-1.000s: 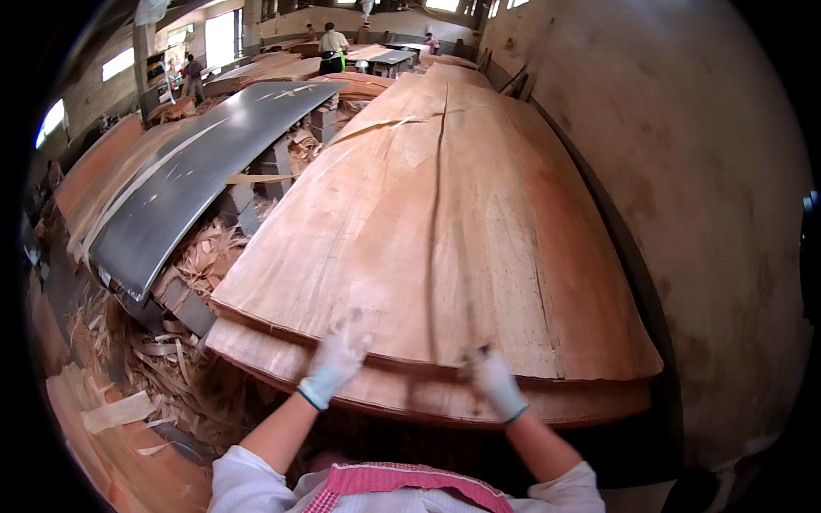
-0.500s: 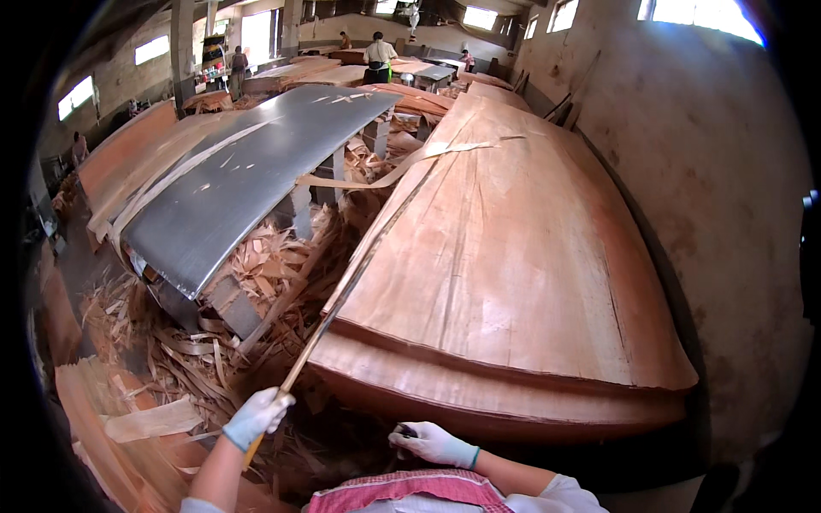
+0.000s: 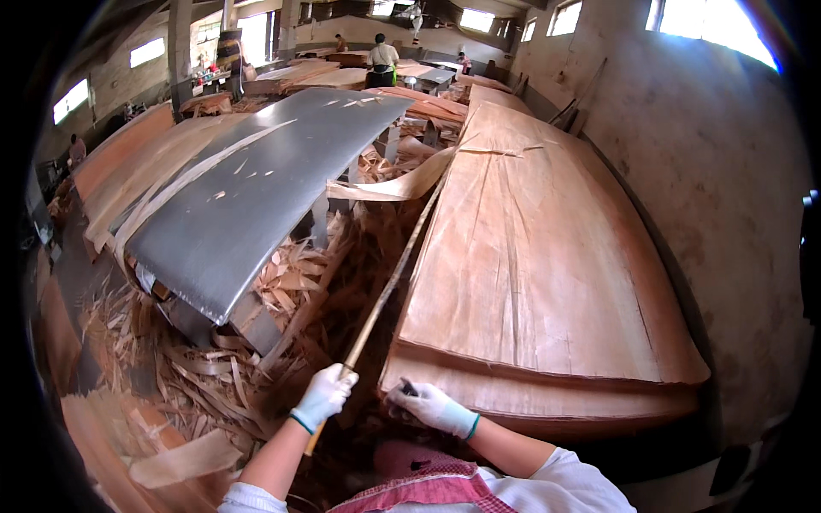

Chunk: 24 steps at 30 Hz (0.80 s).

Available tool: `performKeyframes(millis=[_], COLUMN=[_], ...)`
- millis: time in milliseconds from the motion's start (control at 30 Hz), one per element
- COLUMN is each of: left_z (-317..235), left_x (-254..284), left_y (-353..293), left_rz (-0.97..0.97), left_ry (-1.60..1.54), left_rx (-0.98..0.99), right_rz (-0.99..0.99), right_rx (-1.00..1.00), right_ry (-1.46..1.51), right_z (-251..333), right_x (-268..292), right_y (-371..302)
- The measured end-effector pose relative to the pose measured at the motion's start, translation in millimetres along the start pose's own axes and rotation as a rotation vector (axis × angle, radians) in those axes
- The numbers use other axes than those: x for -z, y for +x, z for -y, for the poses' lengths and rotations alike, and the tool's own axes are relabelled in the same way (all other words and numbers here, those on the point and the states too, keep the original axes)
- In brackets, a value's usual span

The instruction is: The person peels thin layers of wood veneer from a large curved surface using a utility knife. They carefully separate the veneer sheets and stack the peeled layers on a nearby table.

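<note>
My left hand (image 3: 326,395), in a white glove with a green cuff, is closed around a long, thin wooden stick (image 3: 385,295). The stick slants up and away along the left edge of a tall stack of reddish wood veneer sheets (image 3: 547,274). Its far end meets a pale, curling veneer strip (image 3: 410,181) that bridges the gap from the grey metal-topped table (image 3: 265,184) to the stack. At the stack's near left corner is my right hand (image 3: 438,407), gloved too, its fingers curled around a small dark object (image 3: 408,389) too unclear to name.
Veneer scraps (image 3: 295,278) heap up under and around the metal table. Loose veneer pieces (image 3: 184,457) lie at lower left. A bare wall (image 3: 684,179) runs along the right. Farther back, a person (image 3: 382,60) stands among more stacks, with others beyond.
My left hand and the stick have swung right, closer to the stack's edge. The pale strip has been pushed rightward and curls more. My right hand stays closed near the stack's corner.
</note>
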<state>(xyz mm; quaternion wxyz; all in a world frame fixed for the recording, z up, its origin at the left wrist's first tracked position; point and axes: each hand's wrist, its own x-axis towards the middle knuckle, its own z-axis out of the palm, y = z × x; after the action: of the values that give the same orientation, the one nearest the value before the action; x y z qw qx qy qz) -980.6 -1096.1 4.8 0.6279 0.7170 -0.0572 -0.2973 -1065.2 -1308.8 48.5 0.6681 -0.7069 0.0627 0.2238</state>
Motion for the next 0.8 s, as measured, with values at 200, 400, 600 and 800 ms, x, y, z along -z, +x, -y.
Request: performKeyframes(millis=[200,400,600,800], left_z=[-31.1,-30.6,-21.1,-24.4], left_x=[45.5,113.4,190.8,259.8], left_y=[22.1,10.6,-26.9,0.0], left_rz=[-0.029,0.026,0.016,-0.033], left_ry=[0.285,0.318,0.403,0.606], left_rx=[-0.176,-0.097,-0.061,-0.229], right_rz=[-0.35,-0.494,-0.392,-0.514], right_rx=[0.17,0.22,0.065,0.241], right_ry=[0.259,0.48,0.368,0.516], right_z=[34.2,68.5,43.2,78.7], right_x=[36.0,18.6,-66.4,-66.0], right_y=[124.5,253.4,306.8,345.0])
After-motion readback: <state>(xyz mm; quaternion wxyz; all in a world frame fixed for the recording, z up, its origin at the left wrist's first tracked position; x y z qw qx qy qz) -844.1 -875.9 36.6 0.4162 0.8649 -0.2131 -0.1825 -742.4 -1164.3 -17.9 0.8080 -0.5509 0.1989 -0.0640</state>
